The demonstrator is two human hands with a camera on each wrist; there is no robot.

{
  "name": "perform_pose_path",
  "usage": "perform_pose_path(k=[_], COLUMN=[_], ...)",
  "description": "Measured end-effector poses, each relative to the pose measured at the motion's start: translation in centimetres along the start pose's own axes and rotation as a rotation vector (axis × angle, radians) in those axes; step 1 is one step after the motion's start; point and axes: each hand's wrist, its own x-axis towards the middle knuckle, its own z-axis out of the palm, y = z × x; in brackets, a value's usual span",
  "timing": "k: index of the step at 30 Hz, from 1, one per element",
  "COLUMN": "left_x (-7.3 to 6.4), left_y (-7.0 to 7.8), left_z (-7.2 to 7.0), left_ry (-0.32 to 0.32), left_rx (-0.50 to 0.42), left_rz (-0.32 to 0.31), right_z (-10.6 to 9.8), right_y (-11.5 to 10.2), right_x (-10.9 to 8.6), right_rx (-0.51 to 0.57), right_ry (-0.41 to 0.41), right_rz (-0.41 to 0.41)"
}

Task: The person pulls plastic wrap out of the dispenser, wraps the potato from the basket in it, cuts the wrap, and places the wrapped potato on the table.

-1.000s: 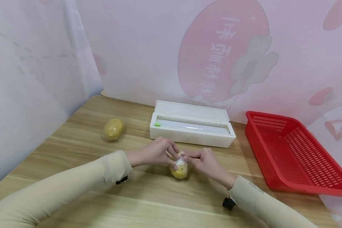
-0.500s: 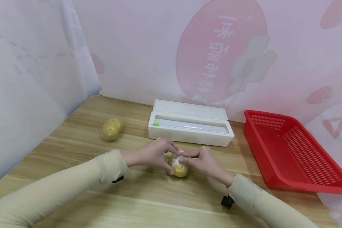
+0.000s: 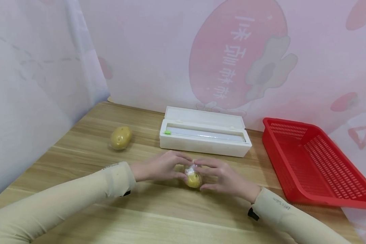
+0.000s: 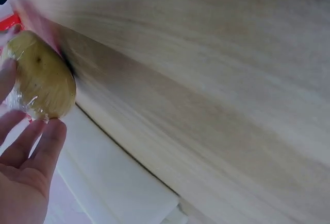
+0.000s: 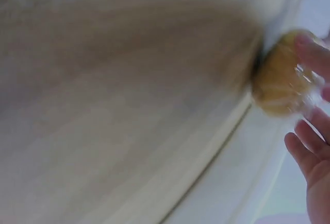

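Note:
A yellow potato [image 3: 194, 180] in clear plastic film lies on the wooden table between both hands, the film bunched and shiny on top. My left hand [image 3: 163, 166] holds it from the left, thumb on one side and fingers on the other. In the left wrist view its fingertips meet the wrapped potato [image 4: 45, 77]. My right hand [image 3: 227, 178] is at the potato's right side with fingers spread apart, the fingertips close to the film. In the right wrist view the thumb overlaps the potato [image 5: 278, 87], while the other fingers extend loosely beside it.
Behind the hands stands a white cling film box [image 3: 205, 146], lid raised, with a roll inside and a green slider [image 3: 167, 132]. Another film-wrapped potato [image 3: 121, 138] lies at the back left. A red plastic basket [image 3: 288, 169] stands on the right.
My right hand has left its pinch on the film at the top, drawn slightly right and spread its fingers. The left hand stays at the potato.

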Motion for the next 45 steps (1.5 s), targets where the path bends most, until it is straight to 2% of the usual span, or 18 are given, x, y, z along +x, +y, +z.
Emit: perform_pose_path(k=[2, 4, 8, 11, 15, 17, 20, 23, 26, 28, 30, 33, 35, 37, 40, 45], left_x=[0.0, 0.0, 0.0, 0.2, 0.8, 1.1, 1.4, 1.5, 1.6, 1.7, 1.8, 2.0, 2.1, 2.3, 2.3, 1.8], left_y=[-0.4, -0.8, -1.2, -1.0, -0.4, -0.2, -0.1, -0.2, -0.1, 0.0, 0.3, 0.6, 0.8, 0.9, 0.9, 0.5], left_z=[0.1, 0.2, 0.2, 0.2, 0.4, 0.7, 1.0, 1.3, 1.4, 1.4, 1.4, 1.5, 1.7, 1.9, 2.0, 2.2], left_ry=[0.002, 0.013, 0.025, -0.006, -0.046, -0.061, -0.090, -0.103, -0.080, -0.045, -0.002, 0.030, 0.037, 0.047, 0.058, 0.053], left_rx=[-0.081, -0.194, -0.391, -0.464, -0.572, -0.633, -0.691, -0.647, -0.506, -0.398, -0.307, -0.244, -0.220, -0.206, -0.217, -0.253], left_rz=[-0.024, -0.086, -0.205, -0.253, -0.348, -0.408, -0.468, -0.478, -0.468, -0.457, -0.435, -0.378, -0.334, -0.297, -0.278, -0.267], right_z=[0.3, 0.4, 0.2, -0.2, -0.3, -0.2, 0.1, 0.5, 0.7, 0.7, 0.4, -0.1, -0.5, -0.6, -0.4, 0.7], right_y=[0.2, 0.5, 0.8, 0.8, 0.9, 1.0, 1.1, 1.3, 1.5, 1.5, 1.1, -0.1, -1.3, -2.4, -3.5, -3.6], right_x=[0.2, 0.5, 1.1, 1.4, 1.7, 1.7, 1.6, 1.4, 1.3, 1.1, 1.1, 1.1, 1.2, 1.3, 1.5, 1.2], right_rx=[0.018, 0.081, 0.350, 0.585, 0.837, 0.931, 1.002, 0.978, 0.865, 0.722, 0.528, 0.280, 0.185, 0.160, 0.183, 0.322], right_ry=[0.001, 0.020, 0.021, 0.017, 0.032, 0.028, 0.009, -0.003, 0.023, 0.056, 0.109, 0.209, 0.260, 0.272, 0.255, 0.280], right_rz=[0.030, 0.117, 0.393, 0.605, 0.829, 0.911, 0.991, 1.026, 1.056, 1.051, 1.016, 0.928, 0.876, 0.835, 0.810, 0.830])
